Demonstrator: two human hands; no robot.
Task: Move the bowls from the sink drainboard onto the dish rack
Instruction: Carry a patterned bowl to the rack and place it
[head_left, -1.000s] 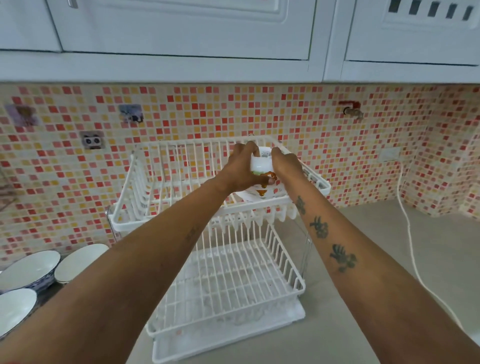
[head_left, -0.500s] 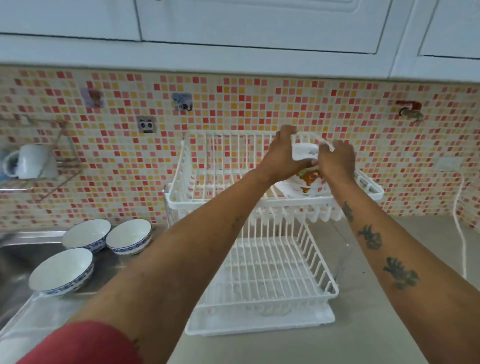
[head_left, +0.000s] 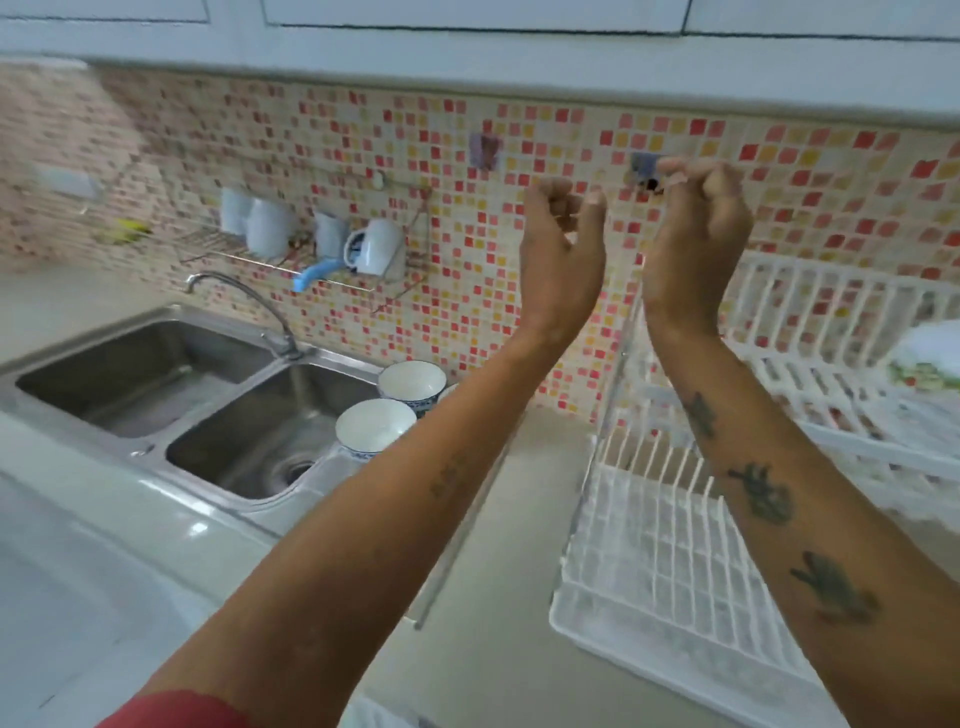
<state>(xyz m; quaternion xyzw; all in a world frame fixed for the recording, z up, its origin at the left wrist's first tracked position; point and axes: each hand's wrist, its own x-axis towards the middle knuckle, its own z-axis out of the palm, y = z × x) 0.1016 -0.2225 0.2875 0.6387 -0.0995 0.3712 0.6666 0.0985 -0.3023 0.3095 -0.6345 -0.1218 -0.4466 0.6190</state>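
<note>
My left hand (head_left: 563, 249) and my right hand (head_left: 696, 244) are raised in front of the tiled wall, both empty, fingers loosely curled and apart. They hang left of the white two-tier dish rack (head_left: 649, 551). A white bowl with a coloured pattern (head_left: 927, 356) lies in the rack's upper tier at the right edge. Two white bowls with blue rims stand upright beside the sink, one nearer (head_left: 375, 428) and one behind it (head_left: 411, 385). My left forearm hides whatever lies to their right.
A steel double sink (head_left: 156, 384) with a curved tap (head_left: 244, 301) fills the left. A wall shelf (head_left: 291, 270) above it carries white mugs. Grey counter (head_left: 519, 545) runs between sink and rack.
Both hands have let go of the patterned bowl, which stays in the upper tier. The hands have lifted away and the view has swung left toward the sink.
</note>
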